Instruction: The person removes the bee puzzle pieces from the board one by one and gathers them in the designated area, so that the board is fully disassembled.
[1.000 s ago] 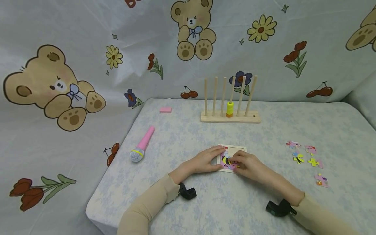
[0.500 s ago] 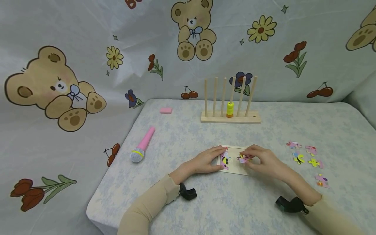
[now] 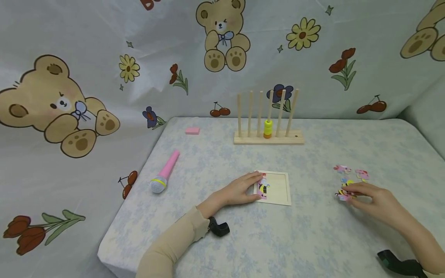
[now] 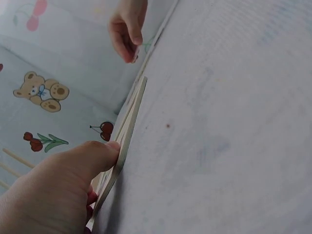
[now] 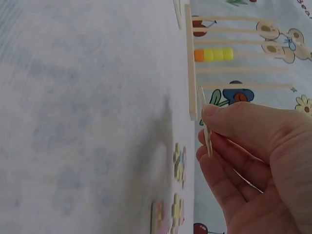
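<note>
A shallow wooden puzzle board (image 3: 279, 189) lies mid-table, with a strip of joined picture pieces (image 3: 262, 190) along its left side. My left hand (image 3: 240, 191) grips the board's left edge; the thumb (image 4: 105, 156) presses its near rim in the left wrist view. Over at the right, my right hand (image 3: 380, 200) pinches a pink-and-yellow jigsaw piece (image 3: 343, 195) between thumb and fingers. The right wrist view shows that piece (image 5: 207, 131) edge-on, held above the tabletop. Loose jigsaw pieces (image 3: 362, 174) lie beside and behind this hand, some hidden by it.
A wooden peg stand (image 3: 269, 140) with yellow and orange beads (image 3: 267, 128) on one peg stands at the back. To the left are a pink toy microphone (image 3: 165, 172) and a small pink block (image 3: 192, 131). A printed cloth (image 3: 156, 77) hangs behind the table.
My right hand has lifted the jigsaw piece out of the board and carried it right, to the loose pieces. The left hand stays on the board's edge. The head view has shifted slightly.
</note>
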